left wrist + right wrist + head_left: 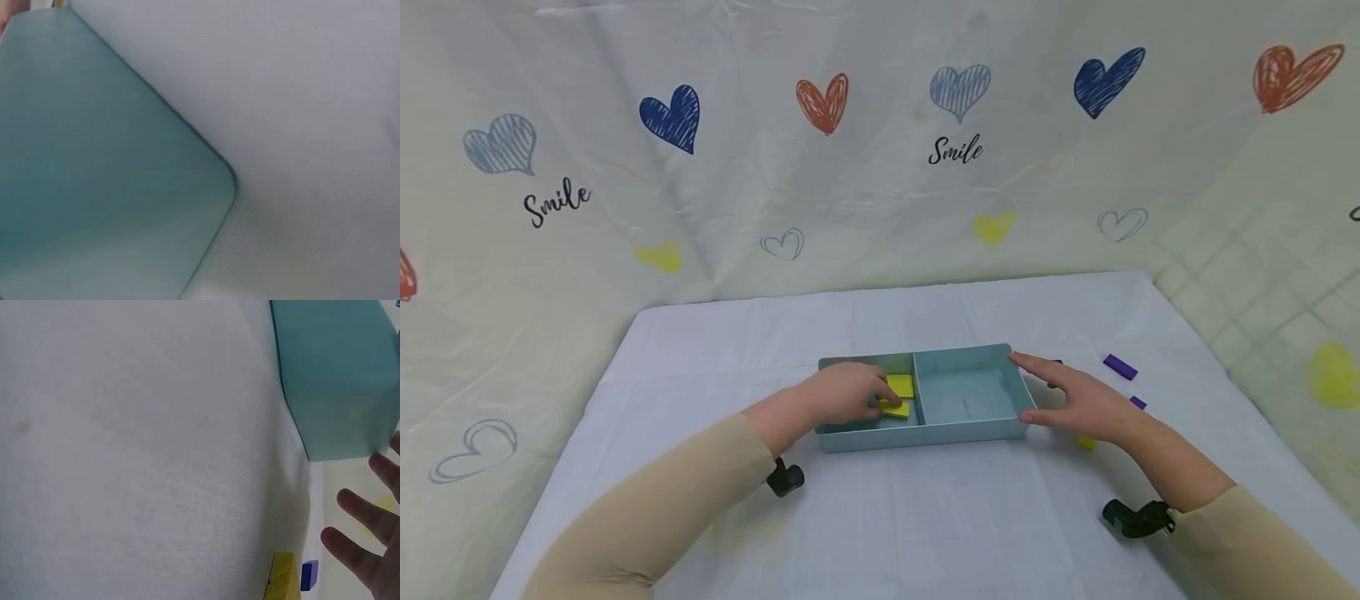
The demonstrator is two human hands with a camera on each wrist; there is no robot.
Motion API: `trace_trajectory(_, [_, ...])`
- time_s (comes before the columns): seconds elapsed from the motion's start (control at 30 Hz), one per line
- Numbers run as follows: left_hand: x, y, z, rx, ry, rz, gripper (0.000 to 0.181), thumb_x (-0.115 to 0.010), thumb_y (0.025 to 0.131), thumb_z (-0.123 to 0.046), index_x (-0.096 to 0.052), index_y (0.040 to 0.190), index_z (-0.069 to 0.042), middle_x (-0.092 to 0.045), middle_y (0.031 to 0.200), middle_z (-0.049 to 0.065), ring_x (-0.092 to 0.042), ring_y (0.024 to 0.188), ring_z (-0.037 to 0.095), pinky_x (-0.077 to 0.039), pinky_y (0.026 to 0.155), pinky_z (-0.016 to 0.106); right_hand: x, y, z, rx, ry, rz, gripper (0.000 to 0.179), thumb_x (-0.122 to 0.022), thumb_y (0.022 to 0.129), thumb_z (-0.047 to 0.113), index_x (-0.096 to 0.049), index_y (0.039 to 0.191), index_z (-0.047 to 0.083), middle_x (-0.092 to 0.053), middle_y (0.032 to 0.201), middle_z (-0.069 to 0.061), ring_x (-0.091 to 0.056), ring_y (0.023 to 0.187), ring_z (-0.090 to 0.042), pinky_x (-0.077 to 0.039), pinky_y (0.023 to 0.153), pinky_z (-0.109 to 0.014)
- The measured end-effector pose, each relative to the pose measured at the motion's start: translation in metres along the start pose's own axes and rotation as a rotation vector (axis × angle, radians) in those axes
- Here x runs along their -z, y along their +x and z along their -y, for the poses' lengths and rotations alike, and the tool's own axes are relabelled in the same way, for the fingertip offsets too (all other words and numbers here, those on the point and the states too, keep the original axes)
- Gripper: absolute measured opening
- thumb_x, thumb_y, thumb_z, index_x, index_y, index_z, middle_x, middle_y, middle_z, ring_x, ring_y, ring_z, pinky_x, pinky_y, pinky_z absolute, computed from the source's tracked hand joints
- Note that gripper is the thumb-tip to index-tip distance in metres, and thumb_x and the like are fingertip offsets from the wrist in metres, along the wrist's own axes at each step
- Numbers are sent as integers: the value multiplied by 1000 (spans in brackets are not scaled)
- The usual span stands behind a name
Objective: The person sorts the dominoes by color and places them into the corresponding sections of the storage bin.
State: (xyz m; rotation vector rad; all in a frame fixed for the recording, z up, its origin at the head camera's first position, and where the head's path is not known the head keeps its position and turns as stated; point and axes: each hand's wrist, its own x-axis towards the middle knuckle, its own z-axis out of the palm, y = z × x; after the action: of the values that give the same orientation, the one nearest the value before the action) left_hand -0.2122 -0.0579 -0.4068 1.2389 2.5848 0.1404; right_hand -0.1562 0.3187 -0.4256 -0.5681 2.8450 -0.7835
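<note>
A blue-green tray (925, 434) with a divider making two compartments stands on the table. My left hand (847, 392) reaches into the left compartment and pinches a yellow block (896, 410) between thumb and forefinger. Just behind it, another yellow block (900, 385) lies in the same compartment. My right hand (1086, 404) is at the tray's right end, thumb and fingers spread along the short wall. The right wrist view shows its fingers (365, 512) apart beside the tray (340, 381). In the left wrist view the tray's outer wall (112, 162) fills the left side; the left hand is mostly cut off.
To the right of the tray lie purple blocks (1121, 367), one partly behind the right hand. A yellow block (1086, 442) sits below that hand. White cloth (925, 517) covers the table, and a heart-printed sheet (880, 183) hangs behind it.
</note>
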Motion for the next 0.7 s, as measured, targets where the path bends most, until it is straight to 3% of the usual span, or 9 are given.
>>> trace_trajectory(0.23, [-9,9,3,-31,90,-13,35,-70,94,-19,-70,127,-28,-65,105,-6,-59,94,8,-50,82,23,0,1,0,3,-11,3,91,-70,84,61,-28,158,29,-33,159,-10,-35,140,-42,-37,102,-64])
trace_trajectory(0.7, [-7,18,-1,-69,181,-36,33,-71,93,-20,-71,125,-28,-69,105,-6,-64,96,10,-51,85,23,0,1,2,-8,-6,9,89,-70,85,59,-29,158,27,-32,159,-12,-36,139,-43,-38,101,-64])
